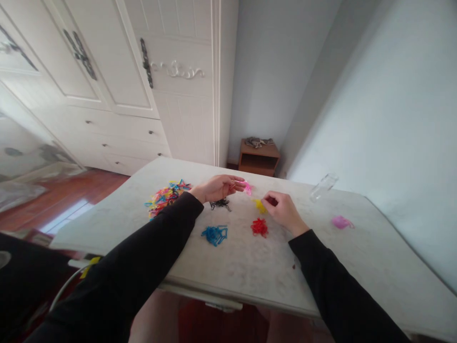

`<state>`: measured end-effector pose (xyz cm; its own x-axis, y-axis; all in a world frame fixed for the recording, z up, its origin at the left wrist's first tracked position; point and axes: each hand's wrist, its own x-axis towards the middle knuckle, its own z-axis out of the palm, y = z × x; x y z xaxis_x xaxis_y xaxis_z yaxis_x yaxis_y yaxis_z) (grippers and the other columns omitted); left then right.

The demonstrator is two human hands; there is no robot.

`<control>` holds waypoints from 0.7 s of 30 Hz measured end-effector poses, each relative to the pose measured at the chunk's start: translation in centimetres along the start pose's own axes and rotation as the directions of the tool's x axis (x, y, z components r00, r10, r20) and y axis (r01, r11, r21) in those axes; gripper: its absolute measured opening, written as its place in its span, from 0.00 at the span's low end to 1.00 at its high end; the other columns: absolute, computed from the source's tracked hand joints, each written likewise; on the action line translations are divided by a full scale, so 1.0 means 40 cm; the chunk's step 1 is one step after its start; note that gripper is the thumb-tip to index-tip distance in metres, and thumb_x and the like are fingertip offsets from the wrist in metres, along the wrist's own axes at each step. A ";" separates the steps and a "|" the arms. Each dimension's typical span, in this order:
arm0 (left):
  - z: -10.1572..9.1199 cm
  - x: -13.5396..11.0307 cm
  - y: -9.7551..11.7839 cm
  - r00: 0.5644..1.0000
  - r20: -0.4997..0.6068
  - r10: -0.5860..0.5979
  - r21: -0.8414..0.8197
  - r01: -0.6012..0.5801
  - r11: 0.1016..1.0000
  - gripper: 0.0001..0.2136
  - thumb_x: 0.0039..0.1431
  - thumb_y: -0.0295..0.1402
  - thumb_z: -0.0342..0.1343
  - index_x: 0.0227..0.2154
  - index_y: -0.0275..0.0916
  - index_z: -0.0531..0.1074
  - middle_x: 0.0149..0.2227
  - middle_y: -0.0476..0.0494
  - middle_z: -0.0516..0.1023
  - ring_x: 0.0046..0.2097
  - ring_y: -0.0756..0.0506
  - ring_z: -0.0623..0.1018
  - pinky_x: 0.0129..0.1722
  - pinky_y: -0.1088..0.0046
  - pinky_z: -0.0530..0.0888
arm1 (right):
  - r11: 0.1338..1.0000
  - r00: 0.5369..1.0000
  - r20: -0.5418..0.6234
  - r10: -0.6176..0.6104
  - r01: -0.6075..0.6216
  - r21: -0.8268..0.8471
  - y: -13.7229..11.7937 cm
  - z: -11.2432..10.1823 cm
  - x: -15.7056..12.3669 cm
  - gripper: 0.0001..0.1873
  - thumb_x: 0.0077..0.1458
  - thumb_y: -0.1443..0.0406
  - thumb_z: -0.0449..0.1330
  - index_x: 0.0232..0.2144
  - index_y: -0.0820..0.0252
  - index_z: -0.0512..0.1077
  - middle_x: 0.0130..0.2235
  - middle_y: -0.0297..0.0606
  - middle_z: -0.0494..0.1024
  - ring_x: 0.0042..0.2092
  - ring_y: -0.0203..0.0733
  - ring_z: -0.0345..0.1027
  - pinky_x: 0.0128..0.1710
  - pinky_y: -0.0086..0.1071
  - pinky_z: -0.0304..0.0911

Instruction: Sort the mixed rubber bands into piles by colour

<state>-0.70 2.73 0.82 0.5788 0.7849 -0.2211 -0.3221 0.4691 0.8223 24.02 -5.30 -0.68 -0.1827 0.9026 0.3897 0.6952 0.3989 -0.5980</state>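
Note:
A mixed heap of coloured rubber bands [164, 196] lies at the left of the white table [250, 267]. Sorted small piles lie nearer the middle: black [220, 204], blue [214, 234], red [259, 226], yellow [260, 206] and pink [247, 187]. My left hand [216, 187] reaches across with its fingers together, its fingertips at the pink pile and pinching a pink band. My right hand [283, 209] is curled closed beside the yellow pile, fingertips touching it; what it holds is hidden.
A clear glass jar [323, 186] lies on its side at the table's far right. A pink bundle [341, 222] rests near the right wall. White wardrobe doors [117, 71] and a small wooden nightstand [259, 156] stand beyond the table.

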 end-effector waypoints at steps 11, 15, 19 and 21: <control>-0.003 -0.032 -0.004 0.964 0.255 0.069 0.161 -0.113 0.980 0.12 0.66 0.23 0.57 0.51 0.30 0.75 0.58 0.24 0.78 0.47 0.45 0.85 0.36 0.80 0.75 | 0.993 0.987 -0.104 -0.119 0.120 0.004 -0.025 0.009 0.012 0.10 0.60 0.66 0.59 0.26 0.58 0.72 0.27 0.34 0.72 0.29 0.38 0.65 0.32 0.33 0.60; 0.015 -0.056 0.000 0.941 0.338 0.008 0.179 -0.073 0.981 0.17 0.64 0.27 0.62 0.54 0.32 0.71 0.55 0.25 0.80 0.55 0.40 0.82 0.49 0.74 0.76 | 0.975 0.962 -0.169 -0.214 0.220 0.016 -0.053 0.004 0.009 0.08 0.62 0.65 0.60 0.30 0.58 0.74 0.30 0.35 0.73 0.33 0.40 0.66 0.35 0.35 0.62; 0.031 -0.069 -0.011 0.910 0.413 -0.034 0.194 -0.051 0.980 0.19 0.60 0.30 0.67 0.53 0.36 0.72 0.50 0.32 0.83 0.55 0.41 0.82 0.57 0.69 0.75 | 0.953 0.941 -0.178 -0.287 0.300 0.051 -0.089 0.011 0.007 0.07 0.66 0.62 0.60 0.41 0.57 0.77 0.36 0.38 0.76 0.38 0.43 0.69 0.38 0.37 0.64; 0.035 -0.067 -0.024 0.900 0.433 -0.041 0.200 -0.052 0.978 0.19 0.58 0.30 0.69 0.51 0.38 0.73 0.46 0.37 0.85 0.51 0.43 0.83 0.57 0.68 0.75 | 0.942 0.938 -0.143 -0.315 0.328 0.071 -0.101 0.021 0.006 0.10 0.67 0.61 0.59 0.47 0.57 0.77 0.38 0.40 0.76 0.41 0.44 0.70 0.41 0.38 0.66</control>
<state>-0.89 -0.38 1.36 0.8588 0.5122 -0.0058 -0.1950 0.3375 0.9209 20.59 -6.57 1.26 -0.2914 0.6979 0.6542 0.5455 0.6831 -0.4857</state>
